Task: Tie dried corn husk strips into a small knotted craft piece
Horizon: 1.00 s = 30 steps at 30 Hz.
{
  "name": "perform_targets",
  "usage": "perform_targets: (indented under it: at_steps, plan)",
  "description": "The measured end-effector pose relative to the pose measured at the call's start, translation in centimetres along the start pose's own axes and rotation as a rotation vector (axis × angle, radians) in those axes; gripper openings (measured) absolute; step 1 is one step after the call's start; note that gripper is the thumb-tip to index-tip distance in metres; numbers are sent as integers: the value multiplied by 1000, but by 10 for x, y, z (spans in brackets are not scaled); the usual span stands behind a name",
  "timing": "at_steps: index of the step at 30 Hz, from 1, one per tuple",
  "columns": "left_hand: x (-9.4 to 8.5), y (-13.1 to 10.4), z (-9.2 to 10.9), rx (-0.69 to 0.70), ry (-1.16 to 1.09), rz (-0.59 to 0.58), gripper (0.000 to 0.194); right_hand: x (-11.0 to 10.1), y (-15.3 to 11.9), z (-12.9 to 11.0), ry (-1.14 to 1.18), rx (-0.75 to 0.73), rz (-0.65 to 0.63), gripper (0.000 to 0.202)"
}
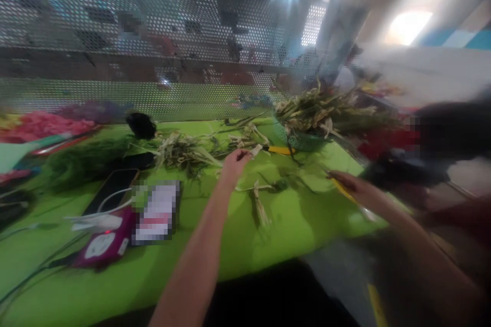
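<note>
My left hand (238, 157) is closed in a pinch above the middle of the green table. A small pale piece (255, 150) shows at its fingertips, too blurred to name or to tell whether it is held. Just beyond lies a tool with a yellow handle (282, 150). On the right, my right hand (349, 184) is wrapped round a slim yellow-handled tool (342, 190); its kind is unclear. Between and below the hands lies a small bunch of dried stalks (261, 207). A larger heap of dried stalks (182, 153) is left of my left hand.
A green basket (282, 133) piled with dried stalks (318, 110) stands at the back right. A purple power box (105, 245) with cables, a phone (115, 186) and a blurred-out packet (159, 212) lie at left. A perforated screen (172, 97) closes the back. A person (441, 133) is at right.
</note>
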<state>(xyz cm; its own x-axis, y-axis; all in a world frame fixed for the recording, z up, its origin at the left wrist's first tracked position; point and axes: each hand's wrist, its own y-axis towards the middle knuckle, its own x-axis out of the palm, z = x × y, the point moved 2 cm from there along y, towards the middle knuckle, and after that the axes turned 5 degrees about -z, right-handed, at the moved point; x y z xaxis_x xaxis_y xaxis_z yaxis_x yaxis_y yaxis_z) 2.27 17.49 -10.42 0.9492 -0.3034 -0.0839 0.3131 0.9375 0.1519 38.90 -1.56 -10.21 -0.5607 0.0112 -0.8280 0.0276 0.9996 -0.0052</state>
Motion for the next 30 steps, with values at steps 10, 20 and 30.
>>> perform_targets:
  at_steps: [10,20,30]
  plan:
    - [2,-2,0,-34,-77,-11,24,32,28,-102,232,-124,-149,68]
    - [9,-5,5,-37,-131,-67,19,59,65,-155,-105,-114,-100,52]
    - [12,-7,11,-45,-113,-128,23,66,81,-158,-15,-214,-59,44]
